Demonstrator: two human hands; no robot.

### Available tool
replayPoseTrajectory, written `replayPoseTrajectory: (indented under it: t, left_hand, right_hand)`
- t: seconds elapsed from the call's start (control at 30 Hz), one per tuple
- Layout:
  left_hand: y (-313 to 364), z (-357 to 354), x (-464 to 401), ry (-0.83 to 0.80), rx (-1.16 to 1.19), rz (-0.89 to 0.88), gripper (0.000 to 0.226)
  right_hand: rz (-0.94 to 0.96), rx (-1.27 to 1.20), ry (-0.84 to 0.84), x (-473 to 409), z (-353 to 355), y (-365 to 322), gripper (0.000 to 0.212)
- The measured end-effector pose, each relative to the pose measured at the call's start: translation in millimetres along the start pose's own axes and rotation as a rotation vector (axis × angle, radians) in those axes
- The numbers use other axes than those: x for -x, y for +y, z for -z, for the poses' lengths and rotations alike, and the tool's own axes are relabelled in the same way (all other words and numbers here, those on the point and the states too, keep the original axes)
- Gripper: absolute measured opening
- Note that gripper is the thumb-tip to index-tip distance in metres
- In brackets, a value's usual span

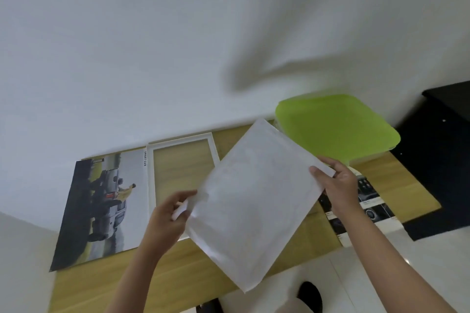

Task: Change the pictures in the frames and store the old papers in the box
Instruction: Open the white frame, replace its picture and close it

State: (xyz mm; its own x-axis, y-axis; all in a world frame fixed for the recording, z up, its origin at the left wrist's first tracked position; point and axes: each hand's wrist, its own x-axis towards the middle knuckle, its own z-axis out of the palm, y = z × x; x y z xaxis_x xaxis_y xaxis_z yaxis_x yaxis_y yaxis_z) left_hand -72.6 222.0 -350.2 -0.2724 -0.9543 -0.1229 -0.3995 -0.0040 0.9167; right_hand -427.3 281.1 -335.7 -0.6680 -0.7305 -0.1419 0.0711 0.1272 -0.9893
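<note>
I hold a large white sheet of paper tilted above the wooden table. My left hand pinches the sheet's left corner, and my right hand grips its right corner. A white empty picture frame lies flat on the table behind the sheet, partly hidden by it. To the frame's left lies a car poster. A box with a lime green lid stands at the table's back right. Another printed page lies under my right forearm.
A white wall runs along the table's far edge. A black cabinet stands to the right of the table. White floor tiles and a dark shoe show at the bottom.
</note>
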Motion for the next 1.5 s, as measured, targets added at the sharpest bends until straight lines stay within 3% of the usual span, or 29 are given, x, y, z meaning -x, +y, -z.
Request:
replayPoseTrajectory:
  t: [0.27, 0.47, 0.7, 1.0, 1.5]
  left_hand:
    - [34, -108, -10, 0.043, 0.282, 0.109, 0.024]
    - [64, -220, -6, -0.014, 0.398, 0.218, 0.034]
    - [76, -325, 6, 0.029, 0.36, 0.317, 0.051]
    - [86, -379, 14, 0.123, 0.296, 0.407, 0.055]
    - [83, -392, -9, 0.151, 0.08, 0.403, 0.06]
  right_hand:
    - [-0.095, -0.109, 0.252, 0, 119, 18, 0.031]
    - [-0.151, -0.126, 0.425, -5, 221, 41, 0.03]
    - [-0.219, -0.058, 0.482, -31, 293, 74, 0.033]
    - [-0.23, 0.008, 0.426, -70, 324, 80, 0.027]
    - [-0.344, 0.035, 0.436, -109, 316, 111, 0.026]
